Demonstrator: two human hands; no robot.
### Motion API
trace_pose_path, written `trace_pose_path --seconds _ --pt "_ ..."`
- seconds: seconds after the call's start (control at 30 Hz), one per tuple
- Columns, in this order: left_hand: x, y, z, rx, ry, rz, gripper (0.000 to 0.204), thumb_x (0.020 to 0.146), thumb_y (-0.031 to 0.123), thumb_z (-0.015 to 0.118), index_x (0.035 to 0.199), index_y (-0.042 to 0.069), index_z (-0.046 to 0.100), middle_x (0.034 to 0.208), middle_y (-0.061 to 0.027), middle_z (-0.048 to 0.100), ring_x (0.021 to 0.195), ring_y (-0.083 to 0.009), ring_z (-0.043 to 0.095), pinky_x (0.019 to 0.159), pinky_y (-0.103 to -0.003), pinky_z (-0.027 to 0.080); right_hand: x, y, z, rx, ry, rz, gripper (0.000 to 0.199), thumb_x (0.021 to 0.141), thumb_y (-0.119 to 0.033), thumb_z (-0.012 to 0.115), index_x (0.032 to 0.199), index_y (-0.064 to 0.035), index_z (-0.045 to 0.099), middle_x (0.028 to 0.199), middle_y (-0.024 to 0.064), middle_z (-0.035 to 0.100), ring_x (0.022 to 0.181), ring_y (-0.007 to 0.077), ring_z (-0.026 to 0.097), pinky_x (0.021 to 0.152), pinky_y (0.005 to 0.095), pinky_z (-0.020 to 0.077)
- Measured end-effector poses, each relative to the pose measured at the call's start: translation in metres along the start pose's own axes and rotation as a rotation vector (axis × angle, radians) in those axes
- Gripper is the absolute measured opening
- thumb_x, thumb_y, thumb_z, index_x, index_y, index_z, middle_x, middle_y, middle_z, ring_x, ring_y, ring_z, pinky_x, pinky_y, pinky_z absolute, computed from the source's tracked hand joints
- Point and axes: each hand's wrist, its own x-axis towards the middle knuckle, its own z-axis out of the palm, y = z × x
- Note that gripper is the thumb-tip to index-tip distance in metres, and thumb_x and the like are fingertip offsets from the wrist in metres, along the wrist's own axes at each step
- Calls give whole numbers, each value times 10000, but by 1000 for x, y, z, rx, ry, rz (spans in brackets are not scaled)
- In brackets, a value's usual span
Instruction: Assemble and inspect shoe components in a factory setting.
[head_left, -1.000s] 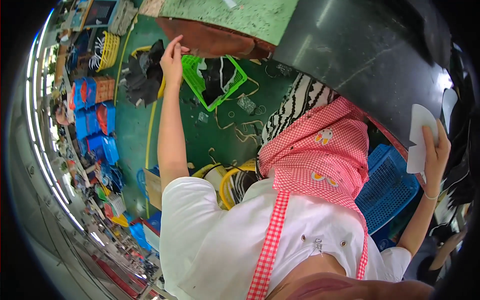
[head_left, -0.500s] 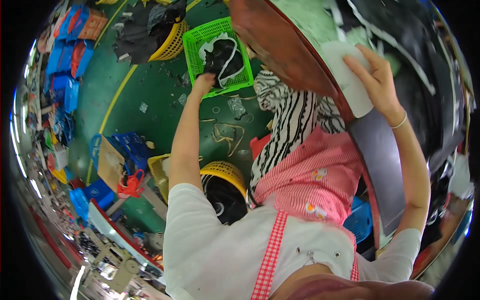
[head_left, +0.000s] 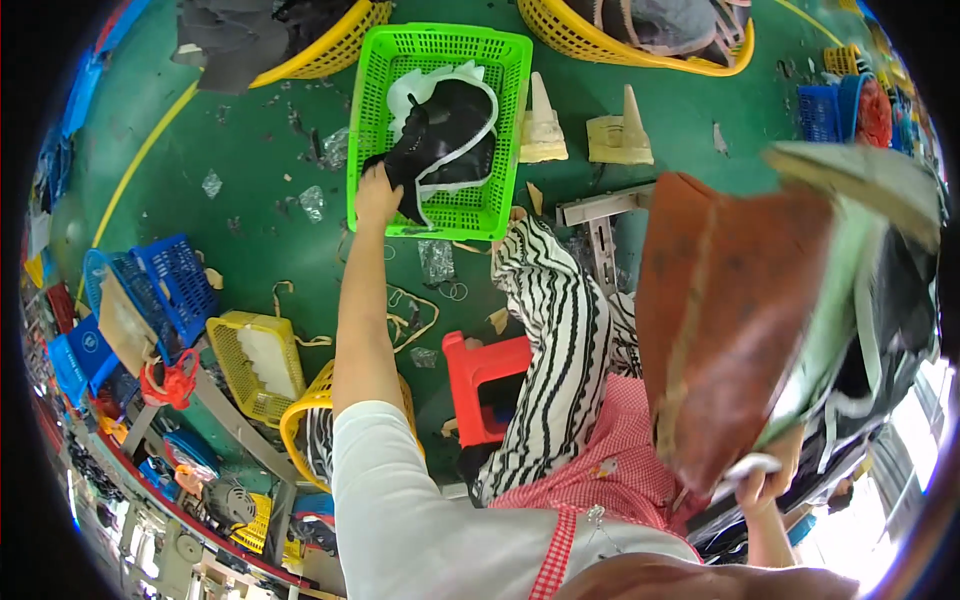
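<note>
My left hand (head_left: 378,197) reaches down into a green plastic basket (head_left: 441,34). Its fingers are closed on the end of a black sheet piece with white edging (head_left: 455,115), which looks like a cut shoe part. Under that piece lie white, jagged-edged pieces (head_left: 408,92). At the lower right, my right hand (head_left: 765,490) is closed on a small white flat piece (head_left: 750,466), seen partly edge-on. It is just below a brown panel (head_left: 740,300) on the work table, which hides part of that arm's surroundings.
Yellow baskets (head_left: 640,55) stand beyond the green one, one heaped with dark sheets (head_left: 235,40). Two cream cone-shaped blocks (head_left: 622,135) lie on the floor. A red stool (head_left: 485,375) is beside my legs. Yellow and blue crates (head_left: 175,290) sit at left, among floor scraps.
The whole view has swung, bringing the green basket nearer the middle. My right hand has come from the table top down toward my body with the white piece. My left hand stays at the basket.
</note>
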Motion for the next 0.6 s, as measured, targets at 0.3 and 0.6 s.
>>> trace_pose_path --seconds 0.3,0.6 --pt "56 9 21 693 -219 96 694 751 381 725 1323 80 472 1232 -100 606 1199 -238 510 973 -385 390 63 -4 25 -136 -5 102 523 932 -581 453 866 -64 497 850 157 545 741 331 521 719 466 421" --pt "42 -6 28 127 -265 49 279 781 192 676 1040 89 658 948 -120 680 937 -264 652 801 -391 512 11 0 1 -262 40 79 564 949 -565 398 990 -7 468 1040 239 528 926 405 535 870 515 414"
